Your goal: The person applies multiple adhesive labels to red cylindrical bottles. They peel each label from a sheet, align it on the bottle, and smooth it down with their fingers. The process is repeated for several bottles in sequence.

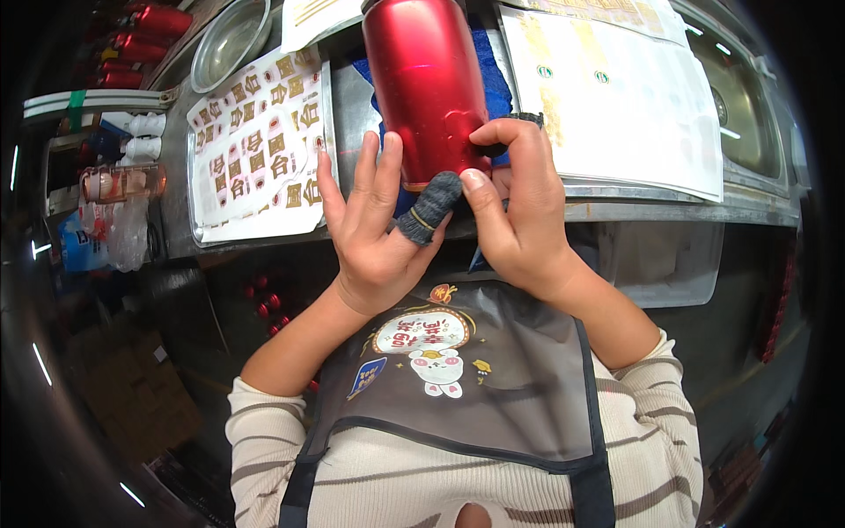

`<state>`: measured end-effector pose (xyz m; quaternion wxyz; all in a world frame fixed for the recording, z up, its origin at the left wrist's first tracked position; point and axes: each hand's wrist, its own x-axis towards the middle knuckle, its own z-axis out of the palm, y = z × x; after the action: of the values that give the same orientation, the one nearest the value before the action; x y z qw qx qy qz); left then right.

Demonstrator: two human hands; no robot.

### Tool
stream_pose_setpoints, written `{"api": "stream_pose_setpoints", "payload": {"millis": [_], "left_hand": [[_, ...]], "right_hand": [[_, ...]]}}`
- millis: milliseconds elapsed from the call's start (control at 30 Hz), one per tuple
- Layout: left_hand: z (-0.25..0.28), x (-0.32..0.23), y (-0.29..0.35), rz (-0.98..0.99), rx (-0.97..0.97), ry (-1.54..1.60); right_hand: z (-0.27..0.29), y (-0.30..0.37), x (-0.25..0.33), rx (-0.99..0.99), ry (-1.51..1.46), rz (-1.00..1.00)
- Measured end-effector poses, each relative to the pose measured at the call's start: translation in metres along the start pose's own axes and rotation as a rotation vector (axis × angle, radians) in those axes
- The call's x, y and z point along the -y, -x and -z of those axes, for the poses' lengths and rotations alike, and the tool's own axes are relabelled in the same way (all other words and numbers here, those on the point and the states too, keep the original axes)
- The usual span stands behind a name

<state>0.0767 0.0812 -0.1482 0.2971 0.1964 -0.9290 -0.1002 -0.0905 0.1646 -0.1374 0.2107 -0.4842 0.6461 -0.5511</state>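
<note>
A large glossy red metal bottle [418, 88] lies on a blue cloth [495, 66], with its near end toward me. My left hand [374, 242] is open beside that end, fingers spread. A grey knit finger cover [431, 207] sits on its index finger. My right hand [528, 202] is curled at the bottle's right side. Its bent index fingertip is near a small uneven patch on the red surface, and its thumb tip meets the grey cover. Dark knit material [528, 119] shows by its knuckles. What lies inside the curled fingers is hidden.
On the left, a tray [201, 231] holds sheets of gold-printed decals [255, 158]; a metal bowl [231, 44] stands behind it. White decal sheets [616, 114] lie on the right, before a metal sink [735, 97]. More red bottles [150, 44] are far left. A translucent bin [673, 264] hangs below the edge.
</note>
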Motion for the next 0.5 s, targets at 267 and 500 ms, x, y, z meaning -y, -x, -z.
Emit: {"api": "stream_pose_setpoints", "payload": {"millis": [267, 500], "left_hand": [[0.002, -0.008, -0.025, -0.066, 0.064, -0.111], [-0.007, 0.024, 0.009, 0.204, -0.069, 0.172]], "right_hand": [[0.009, 0.014, -0.023, -0.064, -0.4, -0.225], [0.006, 0.022, -0.012, 0.12, 0.208, 0.472]]}}
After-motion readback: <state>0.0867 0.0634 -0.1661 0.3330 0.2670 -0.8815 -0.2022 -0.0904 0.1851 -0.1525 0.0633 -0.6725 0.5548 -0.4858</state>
